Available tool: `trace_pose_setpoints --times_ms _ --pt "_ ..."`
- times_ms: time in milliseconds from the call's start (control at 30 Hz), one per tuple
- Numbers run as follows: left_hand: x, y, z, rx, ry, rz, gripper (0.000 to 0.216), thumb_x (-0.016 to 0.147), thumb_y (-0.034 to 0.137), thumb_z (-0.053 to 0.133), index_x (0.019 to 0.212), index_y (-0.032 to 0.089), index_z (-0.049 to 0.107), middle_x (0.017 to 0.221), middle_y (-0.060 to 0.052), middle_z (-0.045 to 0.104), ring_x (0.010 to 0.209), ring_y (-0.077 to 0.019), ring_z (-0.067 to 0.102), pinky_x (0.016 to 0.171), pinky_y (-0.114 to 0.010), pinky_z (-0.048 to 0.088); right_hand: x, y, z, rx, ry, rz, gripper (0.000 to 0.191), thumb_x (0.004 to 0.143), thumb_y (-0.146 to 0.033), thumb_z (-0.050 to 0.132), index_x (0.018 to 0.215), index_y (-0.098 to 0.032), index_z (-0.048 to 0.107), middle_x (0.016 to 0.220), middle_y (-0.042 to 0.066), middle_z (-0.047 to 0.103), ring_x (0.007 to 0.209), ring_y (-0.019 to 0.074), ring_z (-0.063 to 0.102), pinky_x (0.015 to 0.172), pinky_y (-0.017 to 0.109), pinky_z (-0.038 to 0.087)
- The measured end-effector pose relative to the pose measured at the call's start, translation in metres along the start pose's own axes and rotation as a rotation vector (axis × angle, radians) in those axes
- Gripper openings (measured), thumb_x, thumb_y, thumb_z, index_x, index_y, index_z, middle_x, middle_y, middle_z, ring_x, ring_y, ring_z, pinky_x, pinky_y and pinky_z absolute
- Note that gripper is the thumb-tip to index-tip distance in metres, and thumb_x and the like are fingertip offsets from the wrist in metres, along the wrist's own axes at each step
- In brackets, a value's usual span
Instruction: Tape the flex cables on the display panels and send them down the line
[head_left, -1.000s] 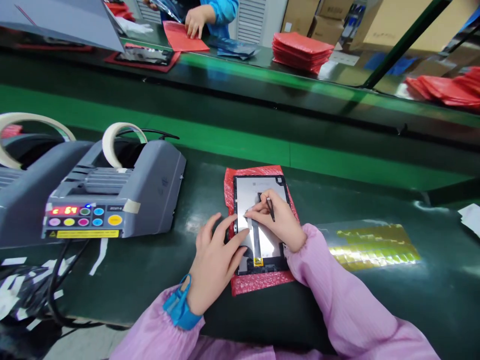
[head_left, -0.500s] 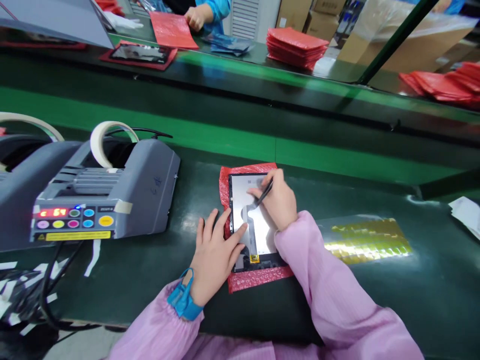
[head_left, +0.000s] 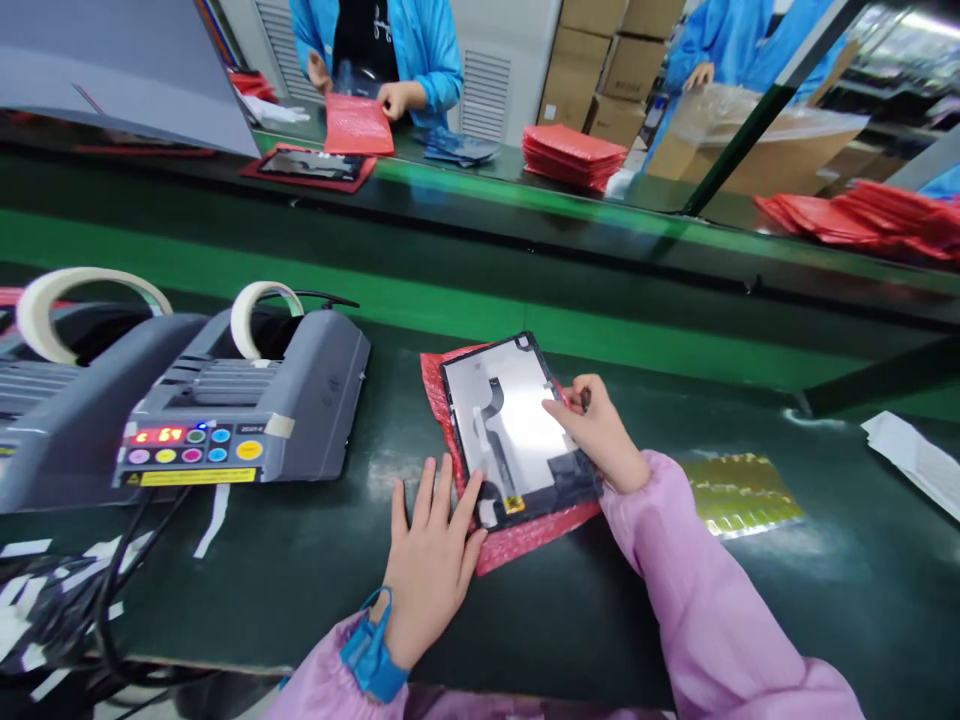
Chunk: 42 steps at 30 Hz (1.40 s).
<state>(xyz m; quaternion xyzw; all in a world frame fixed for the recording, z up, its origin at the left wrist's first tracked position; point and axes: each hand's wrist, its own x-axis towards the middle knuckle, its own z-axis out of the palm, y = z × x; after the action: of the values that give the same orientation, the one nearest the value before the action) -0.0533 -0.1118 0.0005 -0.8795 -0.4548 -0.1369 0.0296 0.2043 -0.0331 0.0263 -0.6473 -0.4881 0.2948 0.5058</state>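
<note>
A tablet back panel (head_left: 510, 420) with a grey inner face and a black cable strip lies on a red bubble-wrap bag (head_left: 525, 535) on the dark green bench. My left hand (head_left: 431, 550) rests flat beside the panel's near left corner, fingers spread and touching its edge. My right hand (head_left: 596, 430) grips the panel's right edge with curled fingers, and a thin dark tool (head_left: 585, 398) sticks out between them. The panel's far end is tilted up off the bag.
Two grey tape dispensers (head_left: 247, 410) with white tape rolls stand to the left, cables and tape scraps below them. A yellow label sheet (head_left: 739, 490) lies to the right. Across the conveyor, a person in blue (head_left: 390, 50) handles a red bag (head_left: 356, 125); red bag stacks (head_left: 574, 155) lie beyond.
My right hand moved from the middle of the panel to its right edge and tilted the panel, turning it. My left hand slid back to the near corner.
</note>
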Motion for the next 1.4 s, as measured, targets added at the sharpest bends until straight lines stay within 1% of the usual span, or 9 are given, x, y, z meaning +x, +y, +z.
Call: trace_pose_setpoints --times_ms 233,400,500,600,667,767,900,1100,1400 --pt "-0.003 -0.002 0.006 0.032 0.052 -0.003 0.053 0.098 0.03 0.048 0.15 0.02 0.051 0.158 -0.018 0.047 0.143 -0.0427 0.045 0.114 -0.064 0.03 0.132 -0.029 -0.01 0.039 0.288 -0.086 0.049 0.076 -0.029 0.072 0.089 -0.029 0.025 0.089 -0.003 0.058 0.078 0.0141 0.059 0.08 0.03 0.047" --pt "-0.004 -0.008 0.009 0.035 0.082 0.006 0.048 0.097 0.031 0.05 0.143 0.021 0.059 0.157 -0.016 0.049 0.143 -0.0404 0.045 0.117 -0.063 0.027 0.163 -0.031 -0.051 0.003 0.323 -0.006 0.057 0.064 -0.028 0.084 0.088 -0.028 0.033 0.086 0.0 0.064 0.077 0.017 0.061 0.077 0.033 0.047" --pt "-0.005 -0.009 0.012 0.032 0.088 -0.004 0.046 0.097 0.031 0.048 0.141 0.022 0.061 0.157 -0.016 0.049 0.144 -0.0401 0.045 0.118 -0.063 0.026 0.138 -0.02 -0.078 0.013 0.334 0.024 0.054 0.069 -0.049 0.083 0.087 -0.027 0.036 0.087 0.004 0.069 0.078 0.0185 0.065 0.069 0.03 0.046" --pt "-0.006 0.005 0.016 0.041 0.078 0.007 0.046 0.096 0.023 0.047 0.139 0.021 0.062 0.156 -0.015 0.051 0.143 -0.0404 0.045 0.117 -0.062 0.028 0.086 -0.007 -0.106 0.045 0.299 0.072 0.054 0.081 -0.077 0.057 0.09 -0.025 0.045 0.079 0.005 0.07 0.063 0.0189 0.065 0.053 0.027 0.042" --pt "-0.006 0.023 0.018 -0.003 0.044 0.095 0.048 0.094 0.02 0.049 0.14 0.023 0.061 0.156 -0.012 0.051 0.143 -0.0386 0.045 0.117 -0.06 0.029 0.042 0.002 -0.122 0.074 0.235 0.103 0.062 0.084 -0.083 0.045 0.094 -0.023 0.057 0.071 0.003 0.066 0.05 0.0161 0.057 0.046 0.027 0.039" --pt "-0.001 0.054 0.016 -0.147 -0.07 0.333 0.056 0.093 0.027 0.055 0.15 0.027 0.05 0.161 -0.007 0.046 0.145 -0.0346 0.043 0.119 -0.058 0.029 -0.022 0.016 -0.139 0.12 0.146 0.145 0.056 0.081 -0.074 0.063 0.098 -0.021 0.068 0.07 0.0 0.063 0.048 0.0132 0.053 0.043 0.027 0.04" --pt "0.01 0.083 0.012 -0.282 -0.23 0.519 0.065 0.093 0.034 0.058 0.155 0.03 0.04 0.163 -0.004 0.041 0.148 -0.0348 0.039 0.119 -0.061 0.029 -0.075 0.035 -0.148 0.115 0.173 0.21 0.052 0.071 -0.068 0.078 0.081 -0.021 0.062 0.066 0.001 0.065 0.049 0.0142 0.058 0.042 0.025 0.044" --pt "0.016 0.087 0.015 -0.306 -0.195 0.53 0.06 0.093 0.031 0.056 0.152 0.029 0.045 0.16 -0.004 0.046 0.149 -0.0327 0.037 0.123 -0.06 0.02 -0.084 0.051 -0.152 0.084 0.162 0.244 0.052 0.072 -0.068 0.079 0.078 -0.019 0.06 0.062 0.001 0.066 0.038 0.0096 0.049 0.033 0.021 0.036" --pt "0.016 0.086 0.014 -0.256 -0.117 0.56 0.058 0.094 0.031 0.056 0.151 0.027 0.046 0.159 -0.002 0.048 0.149 -0.0317 0.036 0.124 -0.057 0.011 -0.075 0.047 -0.154 0.083 0.036 0.3 0.055 0.066 -0.069 0.081 0.077 -0.019 0.061 0.073 0.005 0.072 0.059 0.0178 0.07 0.029 0.015 0.036"
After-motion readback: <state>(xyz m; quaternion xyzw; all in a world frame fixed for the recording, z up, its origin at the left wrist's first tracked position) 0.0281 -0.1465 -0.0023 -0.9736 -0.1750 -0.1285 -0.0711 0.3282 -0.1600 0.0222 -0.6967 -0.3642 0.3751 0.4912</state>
